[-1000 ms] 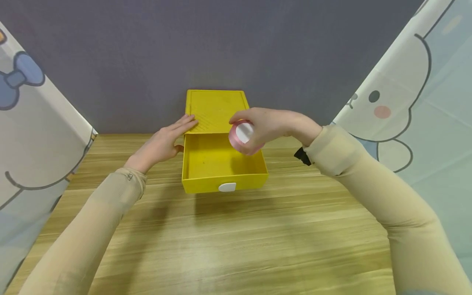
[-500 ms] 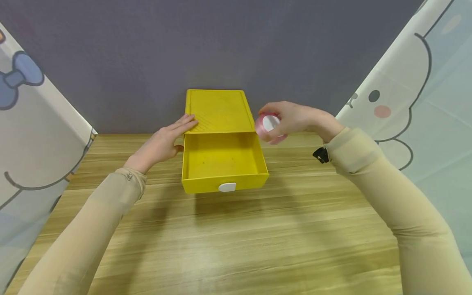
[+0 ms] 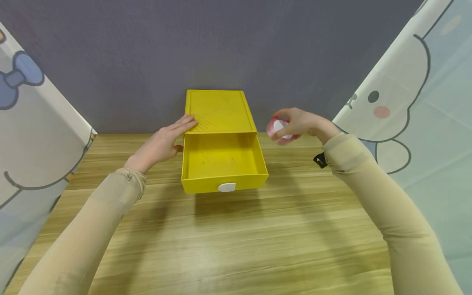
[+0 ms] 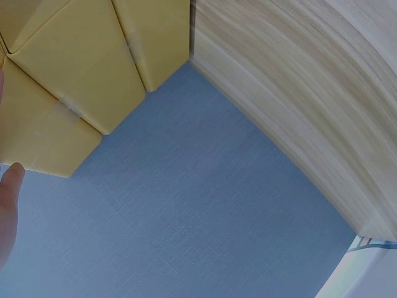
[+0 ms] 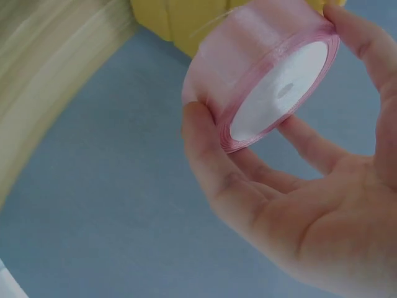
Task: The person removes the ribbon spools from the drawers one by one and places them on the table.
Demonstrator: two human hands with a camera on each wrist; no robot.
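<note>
A roll of pink satin ribbon (image 5: 251,59) with a white face is held by the fingertips and thumb of my right hand (image 3: 306,123), in the air to the right of the yellow drawer box (image 3: 221,108). The box's drawer (image 3: 200,185) is pulled out toward me, with bare floor showing and a white tab (image 3: 226,187) on its front. My left hand (image 3: 164,141) rests on the box's left side, fingers straight over the top edge and thumb lower down. In the left wrist view only one finger (image 4: 9,192) shows clearly, by the box's corner.
The box stands against a grey-blue backdrop (image 3: 147,61) at the back of the wood-grain table (image 3: 228,241). Cartoon-printed curtains (image 3: 394,90) close off both sides. A black tag (image 3: 320,160) hangs at my right cuff.
My right hand has carried the ribbon roll from over the drawer out to the right, past the box's side. My left hand and the drawer have stayed put.
</note>
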